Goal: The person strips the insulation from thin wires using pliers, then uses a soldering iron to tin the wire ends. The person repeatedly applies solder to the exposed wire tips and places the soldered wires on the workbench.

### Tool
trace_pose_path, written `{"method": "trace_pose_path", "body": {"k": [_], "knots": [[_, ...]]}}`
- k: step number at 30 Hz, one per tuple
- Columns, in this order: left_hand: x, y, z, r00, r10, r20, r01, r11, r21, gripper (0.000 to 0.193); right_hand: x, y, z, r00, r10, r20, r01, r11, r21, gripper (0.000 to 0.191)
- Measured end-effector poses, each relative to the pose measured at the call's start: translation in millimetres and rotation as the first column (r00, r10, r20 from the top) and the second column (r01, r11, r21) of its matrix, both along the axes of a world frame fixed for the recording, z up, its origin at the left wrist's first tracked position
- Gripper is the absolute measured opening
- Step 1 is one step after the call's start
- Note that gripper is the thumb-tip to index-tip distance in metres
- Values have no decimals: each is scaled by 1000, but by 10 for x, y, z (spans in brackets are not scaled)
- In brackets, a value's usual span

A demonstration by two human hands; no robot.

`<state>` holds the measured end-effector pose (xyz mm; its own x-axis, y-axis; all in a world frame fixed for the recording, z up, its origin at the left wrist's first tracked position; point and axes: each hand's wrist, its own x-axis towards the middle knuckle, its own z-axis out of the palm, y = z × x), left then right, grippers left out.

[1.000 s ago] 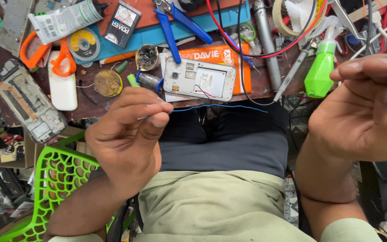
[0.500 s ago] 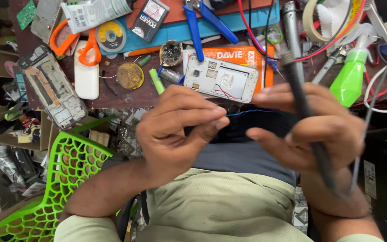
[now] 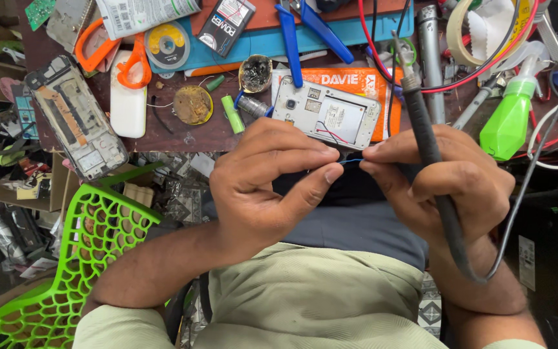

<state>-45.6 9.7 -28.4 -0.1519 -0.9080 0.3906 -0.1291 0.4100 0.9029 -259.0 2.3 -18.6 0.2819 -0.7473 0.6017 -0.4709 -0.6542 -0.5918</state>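
Observation:
My left hand [image 3: 269, 184] pinches one end of a thin blue wire [image 3: 350, 160] between thumb and fingers, just in front of my lap. My right hand [image 3: 450, 181] pinches the other end of that wire with its fingertips and also grips a dark soldering iron [image 3: 421, 123], whose tip points up toward the bench. An open white phone [image 3: 327, 113] with its back cover off and thin wires coming out lies on the bench edge just above both hands.
A cluttered wooden bench holds orange scissors [image 3: 114, 55], blue pliers [image 3: 305, 29], a green spray bottle [image 3: 508, 123], a solder tin [image 3: 193, 105], a dismantled phone frame [image 3: 75, 116] and tape rolls [image 3: 479, 29]. A green plastic chair [image 3: 66, 258] stands at lower left.
My right hand came in from the right with the soldering iron and met my left hand at the blue wire. The view shifted slightly upward.

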Motion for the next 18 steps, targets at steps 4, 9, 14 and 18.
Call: {"method": "trace_pose_path", "body": {"k": [4,9,14,18], "knots": [[12,-31,20,996,47,74,-41,996,-80,19,22,-53,19,1000,-23,-5,23,1000,12,49],[-6,-44,25,986,24,162,11,977,-213,23,62,-64,144,997,62,-51,-59,996,68,40],[-19,-26,-18,972,16,234,69,934,-351,25,101,10,145,993,38,-114,-35,999,24,39],[-2,-3,-48,975,17,224,67,929,-365,26,88,54,19,995,-56,-82,54,998,-33,43]]}}
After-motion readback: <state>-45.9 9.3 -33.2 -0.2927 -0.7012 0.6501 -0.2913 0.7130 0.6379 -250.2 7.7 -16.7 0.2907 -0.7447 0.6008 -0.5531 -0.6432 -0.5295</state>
